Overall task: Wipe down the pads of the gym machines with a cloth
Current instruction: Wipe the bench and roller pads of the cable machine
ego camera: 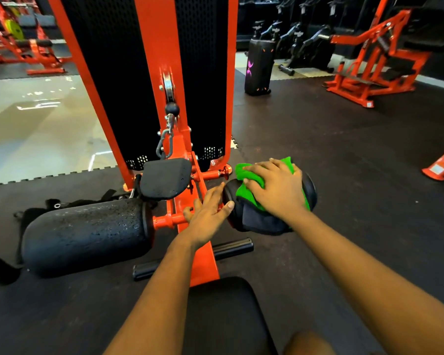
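Rubber floor (344,175); right hand (274,190) flat on green cloth (246,196), cylindrical pad (310,193); left hand (208,211) splayed.

Green cloth (249,194) looks soft and fleecy, quite matt. Big roller pad (85,234): black, pebbled, flecked with damp-looking specks. The frame (154,34) gleams, glossy orange painted metal, with a perforated black sheet shroud (108,73), a shiny metal pulley (167,84) and dull, grainy rubber floor (344,149).
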Demonstrator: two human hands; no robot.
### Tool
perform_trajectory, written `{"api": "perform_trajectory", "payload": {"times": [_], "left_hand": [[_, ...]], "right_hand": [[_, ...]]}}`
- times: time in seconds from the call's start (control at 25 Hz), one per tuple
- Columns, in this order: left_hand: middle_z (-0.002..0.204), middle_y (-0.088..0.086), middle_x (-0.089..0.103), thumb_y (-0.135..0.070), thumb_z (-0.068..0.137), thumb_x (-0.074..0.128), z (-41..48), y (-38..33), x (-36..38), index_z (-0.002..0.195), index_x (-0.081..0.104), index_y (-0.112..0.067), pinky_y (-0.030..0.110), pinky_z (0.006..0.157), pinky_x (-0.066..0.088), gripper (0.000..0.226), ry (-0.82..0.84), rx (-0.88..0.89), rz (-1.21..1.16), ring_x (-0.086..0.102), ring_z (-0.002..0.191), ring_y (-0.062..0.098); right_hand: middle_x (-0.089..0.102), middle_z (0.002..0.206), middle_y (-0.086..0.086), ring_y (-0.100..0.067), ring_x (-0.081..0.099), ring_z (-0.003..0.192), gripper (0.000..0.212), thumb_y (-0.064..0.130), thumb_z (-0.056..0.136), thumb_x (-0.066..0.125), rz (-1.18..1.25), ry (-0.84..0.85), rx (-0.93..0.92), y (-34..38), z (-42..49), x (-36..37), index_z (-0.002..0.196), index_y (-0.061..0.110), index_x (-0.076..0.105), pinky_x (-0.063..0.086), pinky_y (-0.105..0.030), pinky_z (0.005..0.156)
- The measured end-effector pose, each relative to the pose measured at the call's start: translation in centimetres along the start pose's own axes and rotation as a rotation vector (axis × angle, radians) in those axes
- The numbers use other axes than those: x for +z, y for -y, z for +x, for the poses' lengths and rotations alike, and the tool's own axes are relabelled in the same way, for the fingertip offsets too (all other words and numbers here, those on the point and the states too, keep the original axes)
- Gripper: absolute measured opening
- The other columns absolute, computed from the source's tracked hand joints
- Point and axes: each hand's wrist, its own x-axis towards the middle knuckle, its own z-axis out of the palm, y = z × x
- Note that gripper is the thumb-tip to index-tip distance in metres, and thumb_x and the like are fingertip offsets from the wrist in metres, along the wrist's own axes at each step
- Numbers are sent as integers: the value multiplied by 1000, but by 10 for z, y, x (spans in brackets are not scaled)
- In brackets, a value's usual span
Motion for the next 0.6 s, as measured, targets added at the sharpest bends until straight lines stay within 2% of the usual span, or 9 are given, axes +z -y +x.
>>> {"api": "perform_trajectory", "payload": {"times": [0.12,0.24,0.32,0.4,0.44,0.52,0.6], "left_hand": [[162,-19,10,-68,100,23,1,1,1,158,7,-46,52,114,5,64,30,-26,-9,16,146,30],[161,-19,11,-67,100,27,3,3,1,158,6,-44,52,114,5,66,42,-16,11,16,147,30],[161,-18,13,-65,100,29,2,3,1,158,9,-43,52,113,6,66,29,-7,7,16,146,30],[161,-18,14,-63,101,31,1,1,1,158,11,-43,50,112,6,64,22,1,4,17,146,28],[160,-18,14,-63,101,31,1,2,1,158,11,-43,49,112,6,64,17,5,3,18,146,27],[160,-19,15,-63,101,31,-1,2,0,158,12,-44,50,112,8,63,13,16,4,20,144,27],[159,-19,15,-64,101,30,-2,0,-2,157,12,-45,50,111,10,62,18,22,9,22,143,27]], "right_hand": [[52,147,10,-21,34,146,45,48,91,51,127,-133,-97,-20,-38,5,136,41,58,27,-53,114],[38,158,5,-23,20,153,54,40,91,53,109,-152,-130,-28,-69,12,144,34,51,22,-54,119],[36,160,6,-23,19,153,53,42,90,49,86,-156,-86,-31,-67,12,142,34,51,22,-52,119],[47,152,5,-25,29,148,51,45,87,41,62,-157,73,-31,-42,4,134,32,57,27,-52,117],[54,146,3,-27,37,143,52,48,85,35,49,-107,174,-28,-21,-5,127,32,61,32,-52,114],[60,138,-4,-33,49,131,52,53,87,30,18,153,321,-15,24,-19,122,31,63,37,-50,106],[58,142,-7,-35,51,130,55,67,90,35,-39,419,276,2,53,-24,130,39,60,34,-52,105]]}}
